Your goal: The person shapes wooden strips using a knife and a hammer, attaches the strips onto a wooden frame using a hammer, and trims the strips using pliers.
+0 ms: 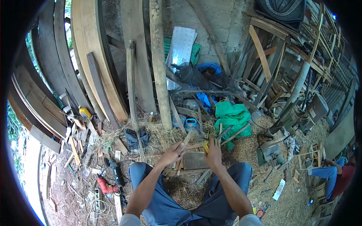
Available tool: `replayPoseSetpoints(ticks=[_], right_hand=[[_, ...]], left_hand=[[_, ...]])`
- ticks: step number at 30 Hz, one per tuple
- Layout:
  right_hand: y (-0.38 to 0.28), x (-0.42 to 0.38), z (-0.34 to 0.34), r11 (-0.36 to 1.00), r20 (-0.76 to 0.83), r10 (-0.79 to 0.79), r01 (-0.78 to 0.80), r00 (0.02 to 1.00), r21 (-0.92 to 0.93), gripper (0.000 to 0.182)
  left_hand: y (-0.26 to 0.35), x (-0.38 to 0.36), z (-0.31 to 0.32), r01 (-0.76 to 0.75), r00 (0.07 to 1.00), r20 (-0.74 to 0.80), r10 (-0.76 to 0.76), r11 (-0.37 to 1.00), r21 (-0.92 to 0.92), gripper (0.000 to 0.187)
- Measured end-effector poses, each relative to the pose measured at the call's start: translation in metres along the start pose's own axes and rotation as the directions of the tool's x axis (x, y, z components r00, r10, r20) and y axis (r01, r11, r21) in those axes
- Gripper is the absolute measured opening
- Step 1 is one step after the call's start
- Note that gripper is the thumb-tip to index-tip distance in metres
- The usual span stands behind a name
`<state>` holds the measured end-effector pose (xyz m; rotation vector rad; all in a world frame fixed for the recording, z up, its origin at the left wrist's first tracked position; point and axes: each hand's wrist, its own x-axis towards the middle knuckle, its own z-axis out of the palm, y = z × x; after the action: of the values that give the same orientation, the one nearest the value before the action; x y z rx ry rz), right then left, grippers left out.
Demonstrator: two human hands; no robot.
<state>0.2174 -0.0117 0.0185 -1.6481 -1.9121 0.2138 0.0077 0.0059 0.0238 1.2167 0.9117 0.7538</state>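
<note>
My left hand [174, 153] is closed around a short piece of pale wood [187, 138], which points up and away from me. Between my knees, my right hand [213, 154] grips a yellow-handled tool [205, 146]. A blurred grey part shows close to the far end of the wood, and I cannot tell what kind of tool this is. Below the hands lies a flat wooden block [195, 161] among straw and offcuts. A narrow dark strip [225, 132] slants up just beyond my right fingers.
A red power drill [107, 185] and a dark angle grinder [114, 170] lie at my left. Green sheeting [234, 116] is heaped ahead. Tall planks [88, 56] and a pole [156, 64] stand before me. Another person [339, 175] sits at far right.
</note>
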Motion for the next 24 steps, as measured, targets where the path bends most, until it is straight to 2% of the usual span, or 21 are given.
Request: replayPoseSetpoints(ticks=[1, 3, 5, 7, 8, 10, 12, 14, 15, 17, 18, 19, 20, 22, 23, 24], right_hand=[[-0.001, 0.002, -0.001, 0.983, -0.09, -0.116, 0.101, 0.989, -0.151, 0.062], [-0.006, 0.004, -0.002, 0.983, -0.072, -0.105, 0.092, 0.992, -0.16, 0.066], [-0.007, 0.004, 0.001, 0.983, -0.058, -0.092, 0.081, 0.994, -0.164, 0.07], [-0.007, 0.006, 0.005, 0.964, -0.102, -0.099, 0.07, 0.99, -0.257, 0.073], [-0.006, 0.007, 0.007, 0.965, -0.103, -0.1, 0.071, 0.99, -0.253, 0.073], [-0.001, 0.007, 0.011, 0.911, -0.061, -0.115, 0.081, 0.991, -0.405, 0.069], [0.003, 0.009, 0.021, 0.892, -0.026, -0.09, 0.069, 0.996, -0.447, 0.065], [0.007, 0.013, 0.026, 0.871, 0.003, -0.068, 0.061, 0.998, -0.487, 0.062], [0.009, 0.015, 0.023, 0.898, -0.014, -0.127, 0.109, 0.992, -0.426, 0.058], [0.01, 0.016, 0.022, 0.917, -0.032, -0.183, 0.159, 0.983, -0.366, 0.055], [0.01, 0.016, 0.024, 0.977, 0.127, 0.02, 0.007, 0.992, -0.211, 0.054], [0.011, 0.018, 0.027, 0.982, 0.307, 0.19, -0.174, 0.933, -0.08, 0.054], [0.019, 0.019, 0.035, 0.982, 0.308, 0.186, -0.169, 0.933, -0.078, 0.054], [0.042, 0.019, 0.045, 0.925, 0.295, 0.036, -0.144, 0.955, 0.352, 0.056], [0.051, 0.019, 0.044, 0.925, 0.295, 0.036, -0.144, 0.955, 0.353, 0.056], [0.057, 0.021, 0.038, 0.798, 0.535, 0.083, -0.378, 0.841, 0.47, 0.057]], left_hand=[[-0.003, 0.001, 0.0, 0.027, 1.0, -0.001, -0.027, 0.999, 0.037, 0.038], [-0.007, 0.003, 0.003, 0.059, 0.998, 0.003, -0.059, 0.995, 0.08, 0.037], [-0.006, 0.003, 0.004, 0.06, 0.998, 0.015, -0.059, 0.998, -0.028, 0.035], [-0.006, 0.003, 0.004, 0.07, 0.997, -0.012, -0.07, 0.998, 0.003, 0.035], [-0.007, 0.002, 0.003, 0.078, 0.996, -0.039, -0.078, 0.997, 0.023, 0.034], [-0.015, 0.005, -0.002, 0.094, 0.995, -0.041, -0.092, 0.995, 0.04, 0.034], [-0.016, 0.006, -0.003, 0.106, 0.994, -0.042, -0.104, 0.993, 0.055, 0.034], [-0.011, 0.007, -0.001, 0.087, 0.996, -0.028, -0.083, 0.976, 0.199, 0.034], [-0.011, 0.008, 0.0, 0.086, 0.996, -0.028, -0.082, 0.976, 0.202, 0.034], [-0.012, 0.01, 0.004, 0.059, 0.99, -0.142, 0.002, 0.9, 0.431, 0.035], [-0.017, 0.013, 0.002, 0.06, 0.99, -0.144, 0.002, 0.902, 0.428, 0.035], [-0.024, 0.02, -0.004, 0.001, 0.988, -0.132, 0.083, 0.845, 0.535, 0.034], [-0.031, 0.026, -0.01, -0.054, 0.981, -0.111, 0.161, 0.77, 0.635, 0.034], [-0.034, 0.033, -0.024, -0.08, 0.981, -0.081, 0.175, 0.752, 0.654, 0.034], [-0.035, 0.033, -0.029, -0.104, 0.982, -0.05, 0.185, 0.734, 0.672, 0.034], [-0.037, 0.032, -0.03, -0.104, 0.982, -0.05, 0.184, 0.733, 0.673, 0.034]])
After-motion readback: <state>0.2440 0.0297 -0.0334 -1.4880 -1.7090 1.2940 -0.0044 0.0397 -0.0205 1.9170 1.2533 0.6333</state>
